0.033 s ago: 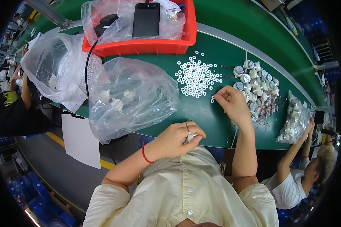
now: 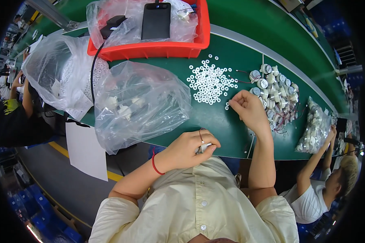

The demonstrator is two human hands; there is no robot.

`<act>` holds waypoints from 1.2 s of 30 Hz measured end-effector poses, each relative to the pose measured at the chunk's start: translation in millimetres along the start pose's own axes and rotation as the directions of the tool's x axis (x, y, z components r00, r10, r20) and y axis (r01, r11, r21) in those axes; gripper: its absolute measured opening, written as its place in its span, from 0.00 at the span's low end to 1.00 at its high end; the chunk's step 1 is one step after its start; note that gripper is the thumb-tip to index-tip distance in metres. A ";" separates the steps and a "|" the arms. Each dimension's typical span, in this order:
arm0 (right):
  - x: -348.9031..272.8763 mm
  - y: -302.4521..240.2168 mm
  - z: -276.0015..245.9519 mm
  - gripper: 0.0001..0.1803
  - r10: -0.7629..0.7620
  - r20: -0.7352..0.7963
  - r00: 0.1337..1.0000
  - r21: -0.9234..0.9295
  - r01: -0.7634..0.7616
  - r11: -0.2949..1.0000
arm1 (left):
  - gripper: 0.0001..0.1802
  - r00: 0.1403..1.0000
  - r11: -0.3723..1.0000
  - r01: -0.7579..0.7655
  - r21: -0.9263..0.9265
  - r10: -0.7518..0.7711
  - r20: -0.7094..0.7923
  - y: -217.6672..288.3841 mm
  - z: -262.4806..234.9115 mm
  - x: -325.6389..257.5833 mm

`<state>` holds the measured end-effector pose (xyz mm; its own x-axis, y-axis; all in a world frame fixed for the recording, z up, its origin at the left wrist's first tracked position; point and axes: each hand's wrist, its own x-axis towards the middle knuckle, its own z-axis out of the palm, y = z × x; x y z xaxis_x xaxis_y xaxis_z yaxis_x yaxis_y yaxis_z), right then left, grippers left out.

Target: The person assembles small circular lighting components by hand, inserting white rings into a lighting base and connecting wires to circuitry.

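Note:
My left hand (image 2: 189, 149) is closed around a small motor (image 2: 205, 148) at the table's near edge; its metal end shows between thumb and fingers, and a thin wire runs up over the fingers. My right hand (image 2: 249, 109) hovers over the table with thumb and forefinger pinched together; whatever is between the tips is hidden. Close by its fingertips lie a couple of loose white washers (image 2: 226, 106). Beyond them spreads a pile of white ring washers (image 2: 210, 83). To the right of that hand is a heap of small white-and-silver motors (image 2: 276, 94) with thin wire leads.
A red bin (image 2: 150, 52) at the back holds plastic bags and a black power bank (image 2: 155, 22) with a cable. Clear bags, one with a few motors (image 2: 150, 117) and one with washers (image 2: 75, 77), lie left. A co-worker at right touches a filled bag (image 2: 313, 129).

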<state>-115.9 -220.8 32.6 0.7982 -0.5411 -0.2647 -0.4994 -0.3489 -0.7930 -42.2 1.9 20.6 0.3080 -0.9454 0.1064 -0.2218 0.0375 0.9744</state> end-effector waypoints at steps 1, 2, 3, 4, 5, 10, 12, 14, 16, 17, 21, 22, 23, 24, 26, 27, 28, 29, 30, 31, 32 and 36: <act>2.0 1.0 0.9 0.05 -0.001 -0.012 1.000 0.018 0.001 1.000 | 0.06 1.000 1.000 0.007 -0.001 -0.007 0.009 -0.5 -0.3 0.2; 1.1 -1.6 3.0 0.05 0.000 -0.014 1.000 0.015 0.000 1.000 | 0.06 1.000 1.000 0.014 -0.002 -0.014 0.018 -0.8 -0.7 0.2; -0.8 -7.9 8.4 0.04 -0.063 -0.065 0.996 -0.021 0.062 0.998 | 0.06 1.000 1.000 0.013 -0.005 -0.013 0.018 -0.5 -1.3 -0.1; -2.5 -12.3 14.8 0.05 -0.129 -0.111 0.985 -0.060 0.123 0.991 | 0.06 0.999 1.000 0.029 -0.001 -0.029 0.021 -0.5 -1.6 -1.1; -4.9 -11.2 22.3 0.05 -0.258 -0.144 0.955 -0.136 0.239 0.961 | 0.06 0.999 0.999 0.045 0.002 -0.045 0.024 -0.9 -1.6 -1.8; -16.3 -21.1 38.9 0.06 -0.363 -0.223 0.905 -0.342 0.276 0.898 | 0.06 1.000 1.000 0.017 -0.007 -0.017 0.017 -1.1 -1.7 -0.9; -19.1 -20.3 39.1 0.06 -0.366 -0.224 0.903 -0.351 0.275 0.895 | 0.06 1.000 1.000 0.009 -0.004 -0.009 0.009 -1.1 -1.6 -0.7; -19.6 -18.7 36.4 0.06 -0.368 -0.225 0.902 -0.360 0.274 0.892 | 0.06 1.000 1.000 0.006 -0.006 -0.006 0.016 -1.4 -2.0 -0.5; -19.1 -15.6 26.8 0.07 -0.048 -0.037 0.998 -0.105 0.044 0.993 | 0.06 1.000 1.000 0.007 -0.002 -0.007 0.015 -1.2 -1.9 -0.2; -17.9 -14.9 24.7 0.07 -0.046 -0.040 0.998 -0.106 0.041 0.993 | 0.06 1.000 1.000 0.006 0.001 -0.006 0.014 -0.9 -1.8 0.0; -19.2 -16.8 12.8 0.08 0.024 -0.095 0.995 0.106 -0.013 0.994 | 0.06 1.000 1.000 0.003 -0.004 -0.003 0.002 -0.1 -2.0 1.1; -21.5 -19.1 8.0 0.09 0.062 -0.118 0.991 0.294 -0.025 0.955 | 0.06 1.000 1.000 0.004 -0.003 -0.004 0.000 -0.1 -2.2 1.1; -23.7 -19.1 3.4 0.10 0.104 -0.133 0.986 0.472 -0.029 0.881 | 0.07 1.000 1.000 0.006 -0.002 -0.006 -0.003 0.2 -2.0 1.1; -27.4 -12.8 -6.8 0.08 0.089 -0.049 0.995 0.649 -0.036 0.760 | 0.07 1.000 1.000 0.005 -0.004 -0.005 -0.003 2.4 -1.8 1.3; -38.6 -19.2 -9.0 0.07 0.018 -0.045 0.999 0.708 0.019 0.706 | 0.08 0.988 0.966 0.145 -0.216 -0.131 0.077 9.7 -1.7 1.6; -44.6 -20.4 -9.5 0.06 -0.053 -0.048 0.997 0.762 0.071 0.643 | 0.08 0.988 0.965 0.146 -0.216 -0.132 0.078 14.7 -1.2 1.8; -51.1 -12.7 -16.6 0.07 -0.120 0.087 0.989 0.777 0.009 0.630 | 0.08 0.976 0.961 0.134 -0.240 -0.087 0.198 21.7 -0.1 1.4; -56.7 -9.8 -20.6 0.07 -0.120 0.087 0.989 0.777 0.008 0.629 | 0.08 0.949 0.956 0.126 -0.265 -0.038 0.314 25.9 2.3 0.8; -61.8 -8.2 -23.9 0.08 -0.116 0.284 0.952 0.757 -0.148 0.637 | 0.07 0.922 0.965 0.110 -0.237 -0.011 0.386 26.6 7.7 0.9; -66.5 -6.6 -25.6 0.09 -0.110 0.466 0.878 0.707 -0.295 0.642 | 0.07 0.920 0.965 0.112 -0.235 -0.012 0.391 28.1 11.6 2.1; -68.8 -6.6 -17.6 0.11 -0.116 0.443 0.889 0.726 -0.279 0.628 | 0.07 0.930 0.981 0.083 -0.174 -0.013 0.368 29.7 15.0 3.2; -71.4 -1.3 1.1 0.19 -0.277 0.342 0.898 0.847 -0.166 0.505 | 0.06 0.998 0.995 0.032 -0.099 -0.027 0.060 32.6 18.1 4.0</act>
<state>-171.9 -180.9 51.9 0.9704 -0.1275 -0.2051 -0.0999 0.5614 -0.8215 -65.0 -6.4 49.2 0.2580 -0.9637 0.0686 -0.1192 0.0387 0.9921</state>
